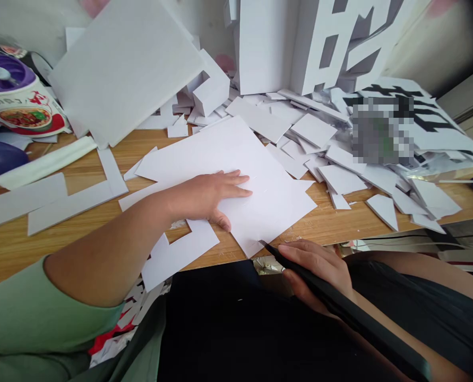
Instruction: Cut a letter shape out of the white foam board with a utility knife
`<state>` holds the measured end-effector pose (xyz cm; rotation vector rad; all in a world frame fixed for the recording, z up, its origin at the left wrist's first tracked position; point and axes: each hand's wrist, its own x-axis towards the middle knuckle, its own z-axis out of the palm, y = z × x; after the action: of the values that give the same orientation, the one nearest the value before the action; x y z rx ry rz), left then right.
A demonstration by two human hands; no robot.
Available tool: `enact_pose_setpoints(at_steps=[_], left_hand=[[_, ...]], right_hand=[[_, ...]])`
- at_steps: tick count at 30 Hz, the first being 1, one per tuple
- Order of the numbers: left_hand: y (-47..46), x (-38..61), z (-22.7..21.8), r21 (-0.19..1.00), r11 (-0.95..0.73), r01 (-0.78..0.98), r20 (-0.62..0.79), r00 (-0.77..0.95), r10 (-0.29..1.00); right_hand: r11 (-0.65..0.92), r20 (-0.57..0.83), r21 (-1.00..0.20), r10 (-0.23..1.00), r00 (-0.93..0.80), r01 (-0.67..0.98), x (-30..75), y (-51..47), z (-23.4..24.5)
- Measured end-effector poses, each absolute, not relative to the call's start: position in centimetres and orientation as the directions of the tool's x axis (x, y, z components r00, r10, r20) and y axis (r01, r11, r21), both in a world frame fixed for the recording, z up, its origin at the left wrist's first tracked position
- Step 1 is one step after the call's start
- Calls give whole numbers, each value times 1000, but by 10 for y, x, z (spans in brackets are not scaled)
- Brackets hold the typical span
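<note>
On white board (pixel 228 148), the splayed, empty left hand (pixel 204 195) could be cut if the right hand's (pixel 319 262) gripped knife (pixel 347 310) slips.

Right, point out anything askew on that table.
White flat board offcuts lie jumbled across the right of the brown wooden table, overlapping at odd angles. A notched white board piece beside the left hand seems to overhang the table's front edge.

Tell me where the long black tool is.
In the head view, the long black tool is at lower right, in the right hand, its tip at the near corner of the white board under the left hand.
</note>
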<state>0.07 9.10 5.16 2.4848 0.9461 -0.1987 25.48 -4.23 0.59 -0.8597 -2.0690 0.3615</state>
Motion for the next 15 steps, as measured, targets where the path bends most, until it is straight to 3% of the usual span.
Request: enact_pose_setpoints(at_steps=[15], left_hand=[[102,-8,43,439,-600,669,-258,733,629]], right_hand=[[742,542,-482,671,-506,466,257,-44,25]])
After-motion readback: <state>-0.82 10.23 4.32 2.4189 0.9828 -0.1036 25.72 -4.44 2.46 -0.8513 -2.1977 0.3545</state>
